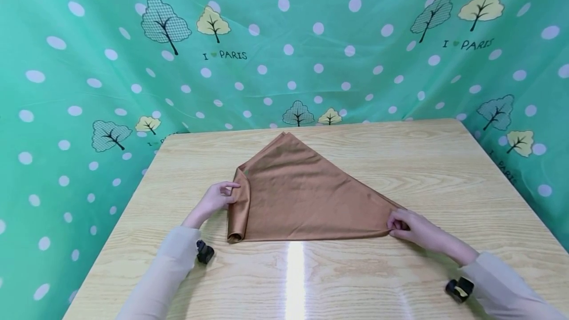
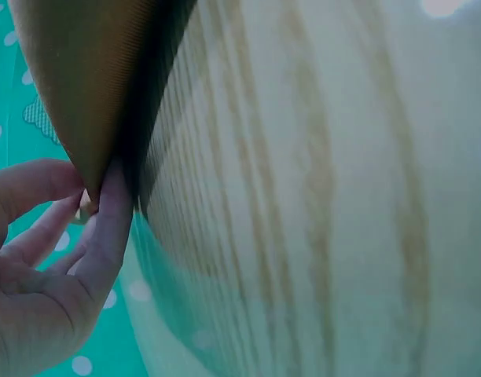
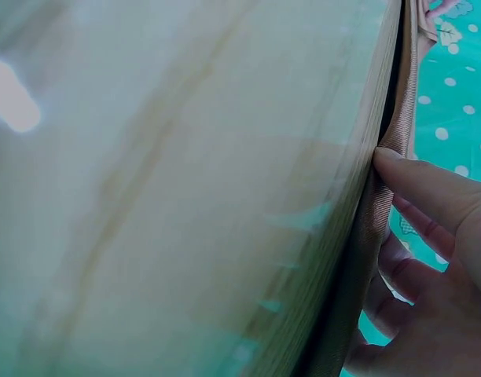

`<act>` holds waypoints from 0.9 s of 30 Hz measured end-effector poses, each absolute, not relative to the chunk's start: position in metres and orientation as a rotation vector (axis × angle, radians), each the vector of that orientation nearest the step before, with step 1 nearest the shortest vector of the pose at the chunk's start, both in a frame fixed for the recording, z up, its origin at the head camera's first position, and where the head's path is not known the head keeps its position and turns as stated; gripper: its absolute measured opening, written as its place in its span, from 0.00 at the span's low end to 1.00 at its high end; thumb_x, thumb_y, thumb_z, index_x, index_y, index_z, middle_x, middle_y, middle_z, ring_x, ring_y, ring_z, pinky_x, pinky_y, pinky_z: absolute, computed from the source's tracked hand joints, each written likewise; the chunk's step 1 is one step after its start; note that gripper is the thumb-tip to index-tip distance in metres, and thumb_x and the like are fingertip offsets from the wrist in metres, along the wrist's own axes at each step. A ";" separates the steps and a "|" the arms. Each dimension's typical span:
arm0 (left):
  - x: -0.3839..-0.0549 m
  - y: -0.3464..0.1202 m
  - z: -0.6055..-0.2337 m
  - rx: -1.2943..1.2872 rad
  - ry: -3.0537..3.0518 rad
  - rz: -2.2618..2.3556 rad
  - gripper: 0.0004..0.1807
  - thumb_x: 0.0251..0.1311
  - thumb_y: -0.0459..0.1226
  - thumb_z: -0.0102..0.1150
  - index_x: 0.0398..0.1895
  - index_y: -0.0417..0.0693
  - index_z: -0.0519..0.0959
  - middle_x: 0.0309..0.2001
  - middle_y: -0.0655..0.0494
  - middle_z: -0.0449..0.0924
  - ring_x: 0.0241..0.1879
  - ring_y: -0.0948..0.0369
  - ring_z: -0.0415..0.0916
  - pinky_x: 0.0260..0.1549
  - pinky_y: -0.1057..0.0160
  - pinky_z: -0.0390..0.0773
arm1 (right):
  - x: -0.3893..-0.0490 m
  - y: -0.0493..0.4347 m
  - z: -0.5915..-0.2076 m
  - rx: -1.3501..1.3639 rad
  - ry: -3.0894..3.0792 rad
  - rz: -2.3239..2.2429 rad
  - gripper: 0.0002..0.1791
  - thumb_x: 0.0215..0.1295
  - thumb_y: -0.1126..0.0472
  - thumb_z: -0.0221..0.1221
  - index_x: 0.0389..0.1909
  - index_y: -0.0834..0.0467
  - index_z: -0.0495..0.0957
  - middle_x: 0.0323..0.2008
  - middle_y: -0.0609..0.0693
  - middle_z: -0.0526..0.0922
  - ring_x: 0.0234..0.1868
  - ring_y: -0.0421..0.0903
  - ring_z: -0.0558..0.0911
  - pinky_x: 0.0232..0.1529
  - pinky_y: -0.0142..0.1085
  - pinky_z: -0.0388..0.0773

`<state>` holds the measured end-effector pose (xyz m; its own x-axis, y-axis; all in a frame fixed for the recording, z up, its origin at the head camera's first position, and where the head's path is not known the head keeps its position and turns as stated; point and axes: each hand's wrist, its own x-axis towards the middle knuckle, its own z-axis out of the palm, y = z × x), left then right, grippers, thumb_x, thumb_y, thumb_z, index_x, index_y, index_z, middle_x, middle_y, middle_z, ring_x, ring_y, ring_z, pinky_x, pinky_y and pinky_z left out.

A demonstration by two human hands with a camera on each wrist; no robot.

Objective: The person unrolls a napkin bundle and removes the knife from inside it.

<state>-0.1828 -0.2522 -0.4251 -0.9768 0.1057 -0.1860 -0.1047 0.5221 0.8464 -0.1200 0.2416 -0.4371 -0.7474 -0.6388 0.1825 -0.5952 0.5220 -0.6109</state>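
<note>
Looks like woven cloth with a soft satin sheen on the brown fabric [image 1: 315,191], finely ribbed up close. Appears smooth, wood-grained and glossy on the surface [image 1: 378,280], mirroring light in a bright streak; reads as thin, softly creased cloth on the green curtain [image 1: 266,23] and plain matt cloth on the sleeves [image 1: 162,268].
</note>
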 end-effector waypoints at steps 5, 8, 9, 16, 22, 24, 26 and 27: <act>-0.182 -0.250 -0.425 0.028 2.657 1.314 0.19 0.45 0.20 0.51 0.45 0.27 0.72 0.24 0.45 0.72 0.20 0.62 0.70 0.19 0.65 0.75 | -0.120 0.242 -0.438 -1.097 2.679 -1.045 0.09 0.51 0.69 0.60 0.27 0.55 0.70 0.22 0.38 0.66 0.24 0.31 0.63 0.22 0.27 0.62; -0.182 -0.249 -0.426 0.031 2.694 1.267 0.19 0.44 0.20 0.52 0.44 0.27 0.73 0.23 0.47 0.72 0.18 0.62 0.70 0.18 0.66 0.74 | -0.120 0.242 -0.438 -1.106 2.686 -1.045 0.09 0.51 0.69 0.60 0.26 0.55 0.70 0.22 0.38 0.66 0.24 0.31 0.63 0.21 0.27 0.62; -0.182 -0.249 -0.426 0.039 2.709 1.251 0.18 0.44 0.21 0.52 0.44 0.28 0.73 0.24 0.46 0.72 0.19 0.62 0.70 0.18 0.67 0.73 | -0.120 0.242 -0.438 -1.110 2.688 -1.046 0.09 0.50 0.70 0.61 0.26 0.55 0.70 0.22 0.38 0.66 0.24 0.31 0.63 0.21 0.27 0.62; -0.180 -0.250 -0.422 0.162 2.761 1.185 0.17 0.46 0.21 0.53 0.44 0.29 0.74 0.36 0.38 0.74 0.25 0.60 0.72 0.22 0.66 0.74 | -0.120 0.242 -0.437 -1.096 2.683 -1.039 0.08 0.52 0.68 0.60 0.26 0.55 0.70 0.22 0.38 0.65 0.24 0.31 0.63 0.21 0.27 0.61; -0.178 -0.249 -0.409 0.227 2.855 1.044 0.16 0.48 0.25 0.55 0.43 0.33 0.76 0.41 0.37 0.74 0.31 0.53 0.75 0.27 0.62 0.75 | -0.120 0.242 -0.436 -1.090 2.674 -1.032 0.07 0.53 0.66 0.60 0.26 0.56 0.70 0.22 0.38 0.65 0.24 0.31 0.63 0.22 0.26 0.61; -0.177 -0.248 -0.406 0.253 2.862 1.009 0.15 0.49 0.27 0.56 0.43 0.32 0.76 0.39 0.39 0.74 0.31 0.53 0.74 0.28 0.62 0.74 | -0.120 0.242 -0.436 -1.086 2.671 -1.030 0.07 0.53 0.66 0.60 0.26 0.56 0.70 0.22 0.38 0.65 0.24 0.31 0.63 0.22 0.27 0.61; -0.176 -0.247 -0.403 0.302 2.865 0.986 0.15 0.50 0.29 0.57 0.43 0.31 0.76 0.37 0.40 0.75 0.32 0.53 0.74 0.28 0.61 0.74 | -0.121 0.242 -0.436 -1.084 2.672 -1.028 0.07 0.53 0.67 0.60 0.26 0.56 0.70 0.22 0.38 0.65 0.24 0.31 0.63 0.22 0.27 0.61; -0.176 -0.247 -0.402 0.329 2.860 0.979 0.15 0.50 0.30 0.57 0.43 0.31 0.76 0.36 0.40 0.75 0.32 0.53 0.73 0.29 0.61 0.74 | -0.121 0.242 -0.436 -1.083 2.672 -1.029 0.07 0.53 0.67 0.60 0.26 0.56 0.70 0.22 0.38 0.65 0.24 0.31 0.63 0.22 0.27 0.61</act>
